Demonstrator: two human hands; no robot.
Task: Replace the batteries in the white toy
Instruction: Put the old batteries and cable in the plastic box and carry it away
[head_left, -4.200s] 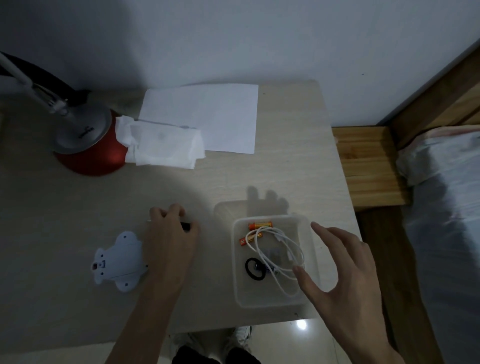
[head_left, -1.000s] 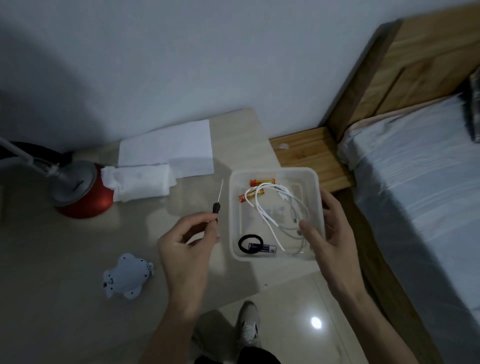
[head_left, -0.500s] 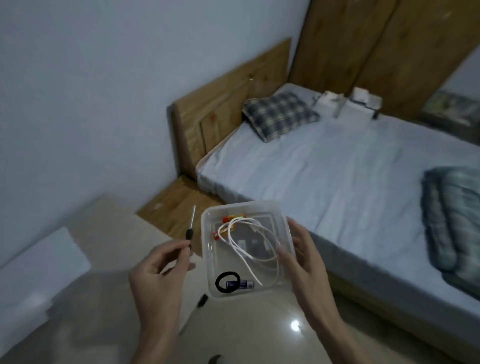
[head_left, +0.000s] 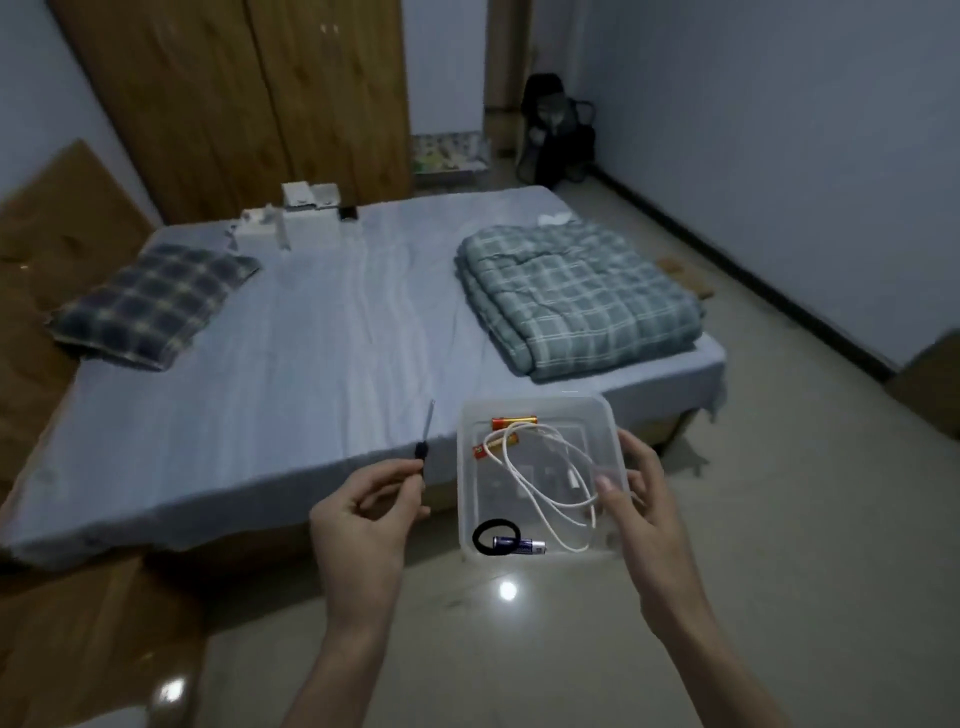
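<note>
Two hands are occupied. Left hand pinches a small screwdriver, shaft pointing up and away. Right hand grips the clear plastic tray by its right wall; orange batteries lie across its far end, apparently one blue battery near. White toy: not in view, so its bearing from either hand cannot be told.

Both bare forearms reached forward from the bottom of the view, held up in the air. The left hand had its fingers curled inward, its thumb and forefinger pinching the black handle of a small screwdriver whose shaft pointed up and away. The right hand gripped the right side of a clear plastic tray, thumb over the rim, fingers underneath.
</note>
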